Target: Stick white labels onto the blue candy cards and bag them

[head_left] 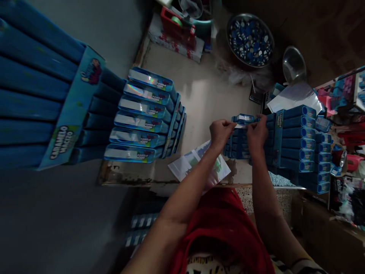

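Note:
A small pale strip, apparently a sticker [241, 126], stretches between my two hands over a stack of blue boxes. My left hand [220, 134] pinches its left end between thumb and fingers. At the other end, my right hand [258, 133] has its fingertips closed on the strip, close to the box top. Directly behind the strip lies the top blue box [242, 118] with a shiny label on its end. Below my left wrist, a label sheet [185, 165] with white and green patches lies on the table [196, 114], partly hidden by the forearm.
Banded blue boxes [296, 133] stand at the right. Other boxes [142, 114] with shiny strips sit at the left, beside a large near bundle [65, 110]. Toward the back are a red tape dispenser [175, 28], a bowl of caps [251, 40] and a metal bowl [294, 64].

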The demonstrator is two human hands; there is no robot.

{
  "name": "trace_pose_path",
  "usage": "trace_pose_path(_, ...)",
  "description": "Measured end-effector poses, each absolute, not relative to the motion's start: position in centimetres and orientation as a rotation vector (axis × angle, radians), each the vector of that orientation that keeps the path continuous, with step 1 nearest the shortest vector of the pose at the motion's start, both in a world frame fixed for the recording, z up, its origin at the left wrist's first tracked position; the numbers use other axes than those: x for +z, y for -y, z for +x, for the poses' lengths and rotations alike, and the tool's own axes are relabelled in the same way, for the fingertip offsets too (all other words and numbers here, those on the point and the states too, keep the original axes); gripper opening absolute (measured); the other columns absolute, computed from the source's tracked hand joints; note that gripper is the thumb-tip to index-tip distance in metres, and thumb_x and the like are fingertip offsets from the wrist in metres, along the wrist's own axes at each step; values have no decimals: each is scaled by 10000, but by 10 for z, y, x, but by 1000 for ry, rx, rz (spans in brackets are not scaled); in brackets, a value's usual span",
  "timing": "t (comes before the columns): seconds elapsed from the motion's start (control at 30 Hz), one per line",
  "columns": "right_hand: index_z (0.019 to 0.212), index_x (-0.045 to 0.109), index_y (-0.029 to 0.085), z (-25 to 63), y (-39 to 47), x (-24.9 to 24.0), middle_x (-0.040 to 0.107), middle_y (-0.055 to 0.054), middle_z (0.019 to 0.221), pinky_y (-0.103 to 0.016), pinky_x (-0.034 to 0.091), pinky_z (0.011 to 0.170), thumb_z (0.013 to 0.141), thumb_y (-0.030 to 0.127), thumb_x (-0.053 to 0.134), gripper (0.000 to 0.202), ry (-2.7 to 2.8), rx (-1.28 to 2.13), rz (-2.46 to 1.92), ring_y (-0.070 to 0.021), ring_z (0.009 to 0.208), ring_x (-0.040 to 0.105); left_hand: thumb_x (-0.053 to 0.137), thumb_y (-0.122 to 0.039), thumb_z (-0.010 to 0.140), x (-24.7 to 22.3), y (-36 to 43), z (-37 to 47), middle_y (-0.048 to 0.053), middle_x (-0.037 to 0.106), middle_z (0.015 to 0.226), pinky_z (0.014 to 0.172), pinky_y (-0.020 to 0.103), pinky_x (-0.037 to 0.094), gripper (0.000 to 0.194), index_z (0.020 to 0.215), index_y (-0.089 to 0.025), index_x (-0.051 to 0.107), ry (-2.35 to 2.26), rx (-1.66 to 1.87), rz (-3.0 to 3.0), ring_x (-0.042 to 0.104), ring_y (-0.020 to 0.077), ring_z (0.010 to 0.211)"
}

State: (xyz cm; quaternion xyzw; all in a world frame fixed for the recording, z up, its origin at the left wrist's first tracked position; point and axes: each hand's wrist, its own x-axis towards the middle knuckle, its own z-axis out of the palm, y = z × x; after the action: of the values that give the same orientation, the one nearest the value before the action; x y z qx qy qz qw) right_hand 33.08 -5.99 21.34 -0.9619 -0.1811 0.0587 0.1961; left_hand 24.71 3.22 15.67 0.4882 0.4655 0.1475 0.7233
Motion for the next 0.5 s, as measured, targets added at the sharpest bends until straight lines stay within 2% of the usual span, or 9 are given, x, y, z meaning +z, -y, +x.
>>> trace_pose_path(0.3, 1374, 496, 159, 342, 56, 197, 727, -37, 925, -334, 498, 875, 859, 109, 515, 518, 564, 217, -2665, -212, 876, 667, 795, -266, 814, 136, -36, 257, -15, 701, 641, 606, 243, 534, 117, 757, -168, 763, -1024, 314, 1083, 656, 135, 588)
trace_pose_path(0.43, 1315, 538, 162, 346, 58, 190, 714, -83, 1067, -351, 504, 914, 843, 124, 544, 473, 617, 173, -2677, -222, 967, 651, 811, -278, 797, 115, -27, 263, -26, 693, 665, 646, 235, 524, 124, 774, -171, 753, -996, 286, 1024, 659, 133, 638)
trace_pose_path(0.5, 1256, 586, 165, 348, 59, 186, 700, -100, 1100, -376, 502, 946, 848, 129, 532, 414, 656, 140, -2698, -238, 1003, 639, 823, -309, 798, 103, -17, 270, -12, 723, 750, 696, 234, 529, 169, 848, -163, 755, -972, 274, 895, 683, 139, 717)
